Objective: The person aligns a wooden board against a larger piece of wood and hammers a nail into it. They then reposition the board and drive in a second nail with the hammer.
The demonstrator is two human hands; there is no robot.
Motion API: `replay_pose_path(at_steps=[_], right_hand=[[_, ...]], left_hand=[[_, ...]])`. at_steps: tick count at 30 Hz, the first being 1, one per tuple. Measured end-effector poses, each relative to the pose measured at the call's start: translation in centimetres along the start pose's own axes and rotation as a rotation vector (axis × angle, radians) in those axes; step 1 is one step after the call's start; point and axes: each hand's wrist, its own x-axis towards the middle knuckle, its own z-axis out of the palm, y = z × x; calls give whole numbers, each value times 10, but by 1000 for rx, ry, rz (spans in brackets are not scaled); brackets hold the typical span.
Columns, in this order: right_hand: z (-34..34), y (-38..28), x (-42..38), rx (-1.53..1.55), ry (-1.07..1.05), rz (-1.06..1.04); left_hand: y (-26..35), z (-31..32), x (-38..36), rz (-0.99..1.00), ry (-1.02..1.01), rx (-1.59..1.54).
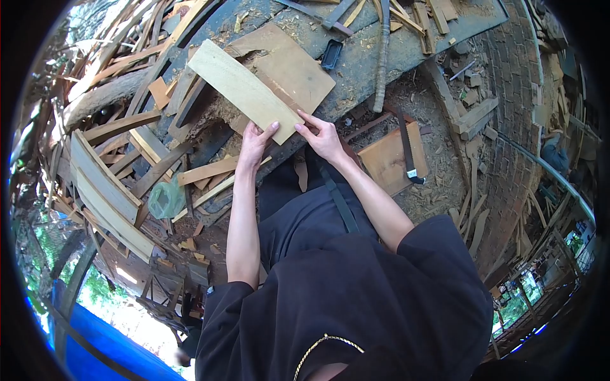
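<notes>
A pale wooden board (244, 92), long and flat, slants from upper left down toward me. My left hand (255, 141) grips its near end, the thumb on top and the other fingers mostly hidden beneath. At the near right corner my right hand (322, 138) pinches the edge between thumb and fingers. Beneath and beyond the board, a wider brown wooden panel (305, 73) with a broken, ragged notch lies on the dusty workbench (362, 66).
A small black tray (332, 54) and a wrapped-handled tool (381, 76) lie on the bench. To the right, a handsaw (406, 143) rests against a wooden panel (387, 159). Scrap planks (108, 190) and a green plastic bag (166, 198) crowd the left.
</notes>
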Motion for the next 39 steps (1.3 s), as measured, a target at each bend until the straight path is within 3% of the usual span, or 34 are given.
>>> replay_pose_path(at_steps=[29, 32, 35, 39], right_hand=[[4, 2, -1, -24, 57, -86], [12, -7, -9, -36, 113, -24], [27, -7, -12, 253, 250, 23], [35, 3, -15, 237, 323, 9]], left_hand=[[-4, -1, 0, -13, -20, -33], [-3, 0, -1, -11, 0, -26], [-4, -3, 0, -41, 6, 2], [0, 1, -1, -24, -5, 54]])
